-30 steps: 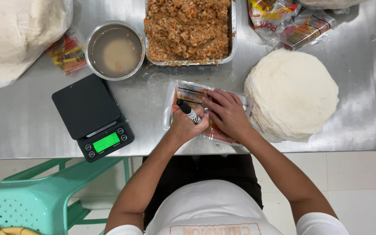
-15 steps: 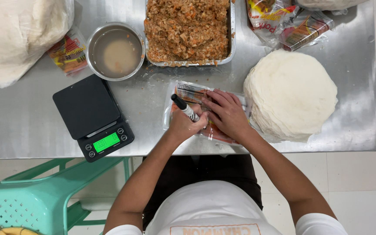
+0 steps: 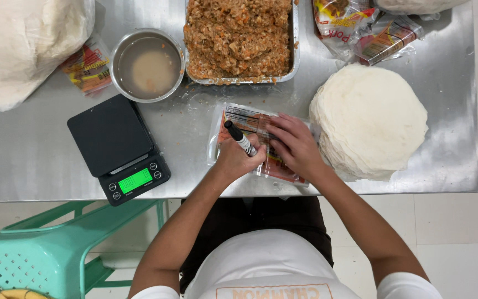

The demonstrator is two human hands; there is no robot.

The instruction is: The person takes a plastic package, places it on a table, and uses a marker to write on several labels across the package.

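marker (image 3: pixel 240 138) in left hand (image 3: pixel 238 160), packet (image 3: pixel 248 123) under right hand (image 3: pixel 293 145)

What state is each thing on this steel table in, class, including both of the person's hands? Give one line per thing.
Left hand: closed around a black marker, tip down on the packet.
Right hand: flat, pressing the packet.
Clear printed packet: lying flat.
Digital scale: on, green display lit, platform bare.
Steel bowl: holds cloudy liquid.
Foil tray: full of minced filling.
Round wrappers: stacked, uncovered.
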